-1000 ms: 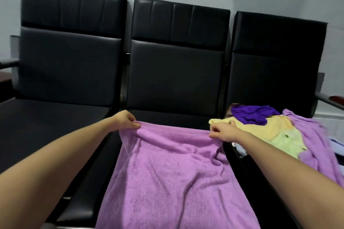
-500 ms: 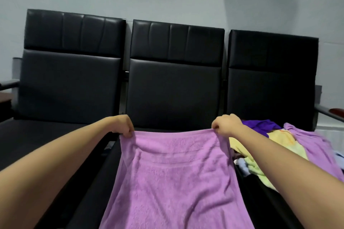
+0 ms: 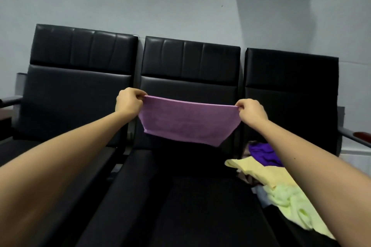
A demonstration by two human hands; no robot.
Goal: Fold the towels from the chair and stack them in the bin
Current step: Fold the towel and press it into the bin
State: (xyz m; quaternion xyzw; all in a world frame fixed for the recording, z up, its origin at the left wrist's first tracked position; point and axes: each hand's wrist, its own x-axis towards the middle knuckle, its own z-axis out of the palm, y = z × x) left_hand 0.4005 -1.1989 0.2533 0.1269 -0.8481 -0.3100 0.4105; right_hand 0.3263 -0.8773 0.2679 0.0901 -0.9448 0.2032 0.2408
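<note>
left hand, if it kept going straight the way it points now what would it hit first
Probably the middle seat's backrest, near its left edge. The left hand, pinching a corner of the purple towel, points toward it with nothing else between, though depth is unclear.

The middle seat (image 3: 180,206) of the black row shows its whole cushion, open to a hand from the front and from above; over its back part the lilac towel (image 3: 186,122) hangs stretched between the left hand (image 3: 129,102) and the right hand (image 3: 251,110), barring that height, with open air between its lower edge and the cushion. Right of the middle seat a loose pile of towels (image 3: 281,186) covers the next cushion up to the seam; left of it the neighbouring seat (image 3: 18,147) lies open; behind it the backrest (image 3: 188,78) and the wall (image 3: 140,2) close the way
</note>
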